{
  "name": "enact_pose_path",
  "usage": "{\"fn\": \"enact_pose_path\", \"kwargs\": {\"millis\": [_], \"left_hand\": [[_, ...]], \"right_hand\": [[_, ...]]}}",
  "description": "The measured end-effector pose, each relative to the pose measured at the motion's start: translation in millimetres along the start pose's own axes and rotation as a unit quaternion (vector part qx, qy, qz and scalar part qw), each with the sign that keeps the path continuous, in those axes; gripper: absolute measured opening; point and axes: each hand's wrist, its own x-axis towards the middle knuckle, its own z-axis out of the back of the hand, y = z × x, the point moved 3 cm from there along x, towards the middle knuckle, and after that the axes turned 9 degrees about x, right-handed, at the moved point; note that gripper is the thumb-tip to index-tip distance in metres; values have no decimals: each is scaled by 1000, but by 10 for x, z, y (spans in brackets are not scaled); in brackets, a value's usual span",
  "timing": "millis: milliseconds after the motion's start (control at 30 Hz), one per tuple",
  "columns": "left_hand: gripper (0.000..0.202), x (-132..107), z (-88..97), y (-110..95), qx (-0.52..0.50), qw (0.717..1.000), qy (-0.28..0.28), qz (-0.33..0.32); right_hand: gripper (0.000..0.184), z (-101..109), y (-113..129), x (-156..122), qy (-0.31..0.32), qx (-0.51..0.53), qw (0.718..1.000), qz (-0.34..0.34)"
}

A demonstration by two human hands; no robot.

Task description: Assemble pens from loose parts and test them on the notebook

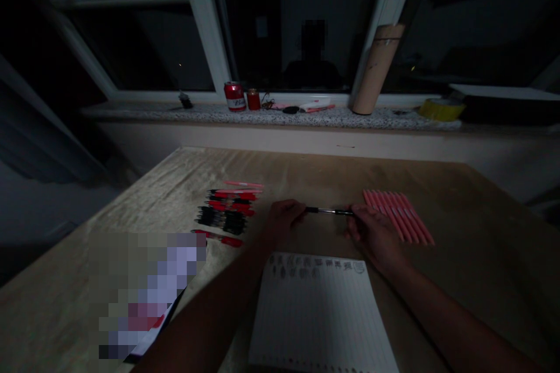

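A black pen with a clear barrel (327, 211) is stretched level between my two hands above the table. My left hand (286, 214) pinches its left end, and my right hand (371, 230) grips the right end. Below them lies a lined spiral notebook (321, 315) with rows of scribbles along its top. Left of my hands is a pile of black and red pens (227, 210), with pink pens (244, 185) at its far side. A red pen (223, 239) rests just nearer. Beside my right hand several pink pens (400, 215) lie in a neat slanted row.
A blurred-out device or sheet (161, 303) lies at the table's left front. On the speckled windowsill (201, 115) stand a red can (235, 97), a small red jar (253, 99), a tall cardboard tube (378, 70), and a yellow tape roll (441, 109).
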Motion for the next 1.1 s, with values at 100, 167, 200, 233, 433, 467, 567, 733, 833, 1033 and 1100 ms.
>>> {"fn": "enact_pose_path", "kwargs": {"millis": [100, 167, 200, 233, 433, 467, 567, 733, 833, 1033, 1100], "left_hand": [[38, 1, -14, 10, -6, 1000, 10, -1], [36, 11, -16, 40, -7, 1000, 6, 2], [36, 17, -14, 58, -7, 1000, 2, 5], [35, 22, -12, 75, -7, 1000, -2, 7], [34, 25, 3, 136, -6, 1000, -4, 2], [34, 24, 5, 132, 5, 1000, 3, 1], [34, 47, 6, 70, 40, 999, 27, -2], [30, 254, -95, -187, 106, 992, 54, -34], [29, 460, -264, -312, 111, 990, 66, -59], [29, 833, -761, -306, 84, 993, 76, -34], [28, 919, -932, -266, 75, 995, 69, -13]], "right_hand": [[20, 50, 61, 40, -9, -28, 999, 21], [20, 88, 93, 61, -13, -46, 998, 30], [20, 107, 104, 69, -16, -57, 998, 35], [21, 124, 114, 78, -18, -67, 997, 40], [24, 190, 157, 155, -16, -106, 993, 51], [24, 200, 176, 172, -15, -113, 992, 55], [26, 233, 266, 219, -11, -147, 987, 66], [35, 326, 523, 278, -32, -160, 985, 53], [32, 452, 730, 340, -85, -152, 982, 75], [25, 862, 999, 516, -167, -275, 939, 124], [24, 1015, 1041, 563, -187, -332, 915, 134]]}}
